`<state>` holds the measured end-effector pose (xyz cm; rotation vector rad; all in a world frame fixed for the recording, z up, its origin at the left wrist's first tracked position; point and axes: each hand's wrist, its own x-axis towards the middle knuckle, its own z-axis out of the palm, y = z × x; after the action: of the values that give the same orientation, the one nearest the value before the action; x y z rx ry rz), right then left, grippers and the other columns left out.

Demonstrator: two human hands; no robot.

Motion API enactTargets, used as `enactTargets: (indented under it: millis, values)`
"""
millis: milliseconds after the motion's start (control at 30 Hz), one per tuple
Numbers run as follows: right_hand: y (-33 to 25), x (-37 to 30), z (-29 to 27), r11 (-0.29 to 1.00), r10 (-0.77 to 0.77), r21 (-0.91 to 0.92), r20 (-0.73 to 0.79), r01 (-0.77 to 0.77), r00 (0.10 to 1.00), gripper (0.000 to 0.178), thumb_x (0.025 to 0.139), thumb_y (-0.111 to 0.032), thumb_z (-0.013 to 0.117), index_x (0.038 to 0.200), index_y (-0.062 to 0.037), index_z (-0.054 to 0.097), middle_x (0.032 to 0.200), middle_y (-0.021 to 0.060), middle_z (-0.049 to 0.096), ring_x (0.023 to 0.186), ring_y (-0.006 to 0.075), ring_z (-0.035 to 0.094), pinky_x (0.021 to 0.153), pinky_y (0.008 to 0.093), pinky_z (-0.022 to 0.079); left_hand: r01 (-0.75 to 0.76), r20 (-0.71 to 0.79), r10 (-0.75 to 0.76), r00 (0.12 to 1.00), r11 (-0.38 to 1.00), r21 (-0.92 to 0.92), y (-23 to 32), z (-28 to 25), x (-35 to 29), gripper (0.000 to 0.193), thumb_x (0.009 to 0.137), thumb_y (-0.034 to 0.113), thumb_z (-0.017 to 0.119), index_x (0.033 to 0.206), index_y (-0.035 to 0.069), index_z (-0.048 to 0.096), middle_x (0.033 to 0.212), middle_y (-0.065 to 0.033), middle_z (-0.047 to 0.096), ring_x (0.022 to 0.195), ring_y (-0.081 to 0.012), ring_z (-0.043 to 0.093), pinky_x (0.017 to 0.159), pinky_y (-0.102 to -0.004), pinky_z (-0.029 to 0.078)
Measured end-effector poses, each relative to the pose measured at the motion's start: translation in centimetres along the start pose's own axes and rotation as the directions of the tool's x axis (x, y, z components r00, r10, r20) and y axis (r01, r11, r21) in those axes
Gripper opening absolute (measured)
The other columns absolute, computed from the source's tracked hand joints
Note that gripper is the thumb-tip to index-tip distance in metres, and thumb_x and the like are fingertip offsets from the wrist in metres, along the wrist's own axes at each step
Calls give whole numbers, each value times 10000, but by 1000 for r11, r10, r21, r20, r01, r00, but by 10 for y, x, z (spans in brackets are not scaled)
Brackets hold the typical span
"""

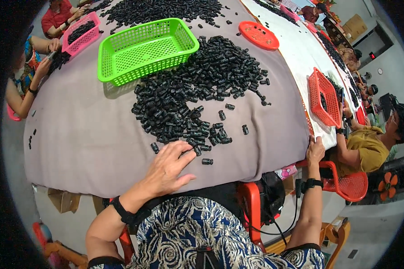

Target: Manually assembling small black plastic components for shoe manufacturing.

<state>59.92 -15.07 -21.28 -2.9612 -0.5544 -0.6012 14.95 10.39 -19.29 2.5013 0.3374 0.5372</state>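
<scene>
A large heap of small black cord locks lies on the grey tablecloth in front of me. At its near end, my left hand is open, palm down, its fingers spread and the fingertips touching a few loose pieces. One single cord lock lies just right of those fingertips. Far to the right, my right hand is at the table's edge, where the grey cloth meets a white one. Its fingers are curled closed on the cloth edge; part of the grip is hidden.
Behind the heap stands a green plastic basket, and a red oval tray lies to its right. A red basket stands by a seated person at right. At far left, another person's hands work beside a pink basket.
</scene>
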Motion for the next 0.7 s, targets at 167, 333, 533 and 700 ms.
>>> enactTargets:
  millis: [167, 333, 533, 700]
  values:
    - [13, 9, 11, 997, -74, -34, -21, 73, 997, 393, 879, -444, 469, 853, -58, 537, 719, 238, 595, 728, 432, 572, 621, 500, 435, -12, -5, 12, 1000, 1000, 2, -1, 0, -1, 523, 629, 229, 738, 1077, 57, 532, 1134, -133, 483, 1122, -337, 436, 934, -434, 367]
    - [36, 31, 18, 996, -51, -68, 17, 52, 999, 379, 864, -451, 482, 848, -78, 548, 735, 222, 609, 731, 420, 582, 621, 505, 435, -15, 14, 15, 1000, 1000, -8, -2, 0, -2, 506, 638, 223, 735, 1070, 54, 533, 1136, -132, 482, 1118, -331, 440, 927, -429, 369]
    - [42, 42, 22, 992, -110, -53, 13, 111, 994, 358, 875, -432, 473, 849, -79, 525, 763, 237, 599, 754, 429, 573, 624, 507, 432, -47, -2, 47, 999, 998, -32, -2, -3, -3, 472, 642, 193, 735, 1048, 47, 544, 1116, -128, 498, 1092, -328, 462, 905, -424, 384]
    - [35, 36, 16, 991, -98, -91, 18, 100, 995, 312, 872, -397, 482, 858, -88, 519, 766, 217, 607, 762, 411, 582, 623, 501, 437, -123, -70, 116, 991, 987, -105, -11, 1, -5, 406, 638, 148, 741, 988, 33, 570, 1048, -120, 536, 1024, -325, 510, 860, -409, 422]
